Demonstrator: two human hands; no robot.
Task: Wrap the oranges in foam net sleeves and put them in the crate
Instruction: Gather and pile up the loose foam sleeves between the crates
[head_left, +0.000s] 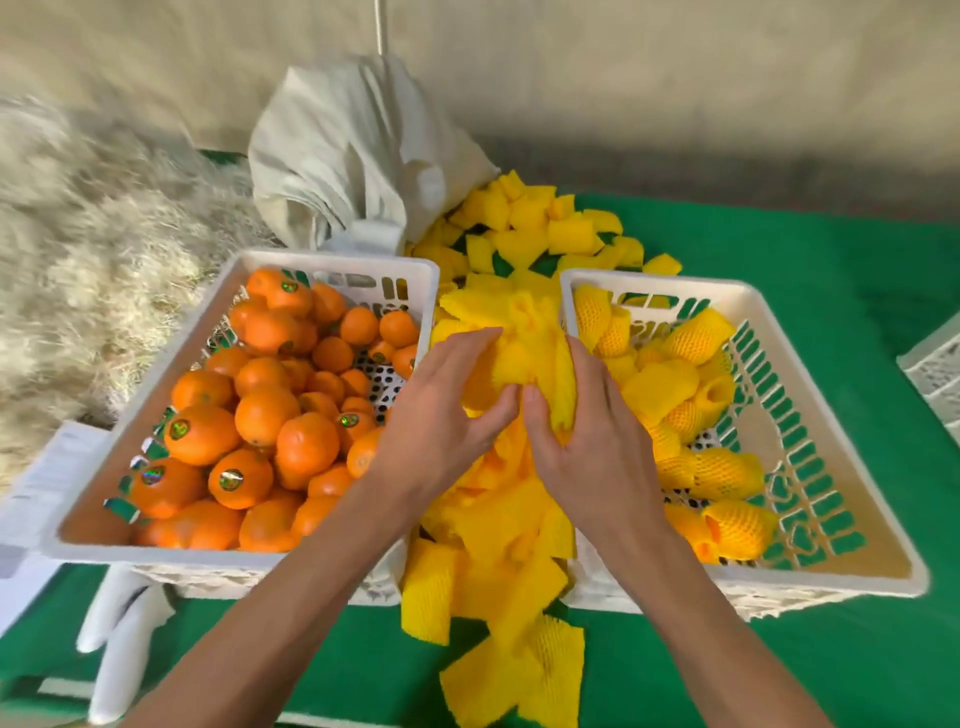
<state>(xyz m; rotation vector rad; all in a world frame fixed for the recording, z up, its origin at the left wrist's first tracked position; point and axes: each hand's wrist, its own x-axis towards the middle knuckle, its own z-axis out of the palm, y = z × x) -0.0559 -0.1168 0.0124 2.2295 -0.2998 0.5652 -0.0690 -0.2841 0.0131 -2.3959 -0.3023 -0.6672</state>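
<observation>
Between two white crates my hands meet over a heap of yellow foam net sleeves (511, 525). My right hand (597, 431) grips a yellow sleeve (535, 358) with curled fingers. My left hand (447, 415) holds the same sleeve from the left, fingers bent against it; whether an orange is inside is hidden. The left crate (332, 262) is full of bare oranges (265, 410) with stickers. The right crate (649, 283) holds several oranges wrapped in yellow sleeves (727, 473).
More yellow sleeves (540, 228) spill over the green tablecloth (810, 270) behind the crates. A tied white cloth sack (353, 156) stands at the back. Straw (93, 249) lies at left. Another white crate's corner (935, 364) shows at the right edge. White gloves (122, 634) lie at the front left.
</observation>
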